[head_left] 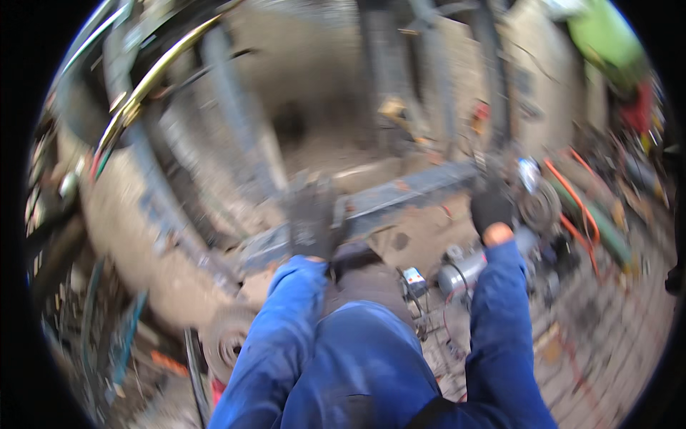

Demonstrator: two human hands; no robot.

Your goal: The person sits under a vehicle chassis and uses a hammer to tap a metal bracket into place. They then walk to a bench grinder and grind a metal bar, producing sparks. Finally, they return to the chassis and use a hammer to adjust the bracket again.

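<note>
The whole picture is smeared by motion. My left hand (312, 218), in a dark grey work glove, is stretched out over a long blue-grey metal beam (411, 189), its fingers pointing away from me. Whether it presses on the beam or hovers over it does not show. At the beam's right end is my right hand (491, 202), also in a dark glove with bare wrist showing; its fingers are too blurred to read. Just right of that hand are a round wheel-like part (539, 205) and a small shiny silvery thing (529, 174).
Blue-grey metal uprights (239, 107) stand ahead, with a yellow hose or bar (161, 68) at upper left. A grey cylindrical motor-like unit (461, 275) lies by my right forearm. An orange hose (582, 204) and green cylinder (597, 225) lie right; a wheel (229, 342) sits lower left.
</note>
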